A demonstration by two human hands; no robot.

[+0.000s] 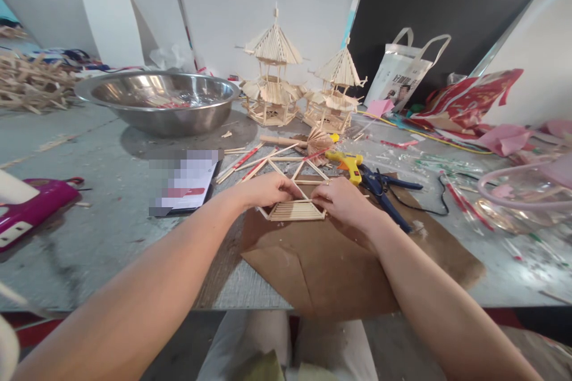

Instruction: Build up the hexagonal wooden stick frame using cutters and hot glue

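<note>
A flat frame of thin wooden sticks (305, 174) lies on a sheet of brown paper (339, 262). Its near section is filled with a slatted panel of parallel sticks (298, 212). My left hand (273, 189) is at the left of this panel, fingers pinched at the end of a stick lying along the panel's far edge. At the other end of that stick, my right hand (342, 197) has its fingertips closed too. Both hands' fingertips are partly hidden. Loose sticks (241, 164), some in red wrappers, lie just beyond my left hand.
A yellow and blue glue gun (357, 169) with a cord lies right of my hands; a phone (190, 181) lies left. Behind stand a steel basin (161, 101) and two stick pagodas (273, 95) (335, 92). A purple power strip (38, 208) is far left, plastic wrappers (469, 202) right.
</note>
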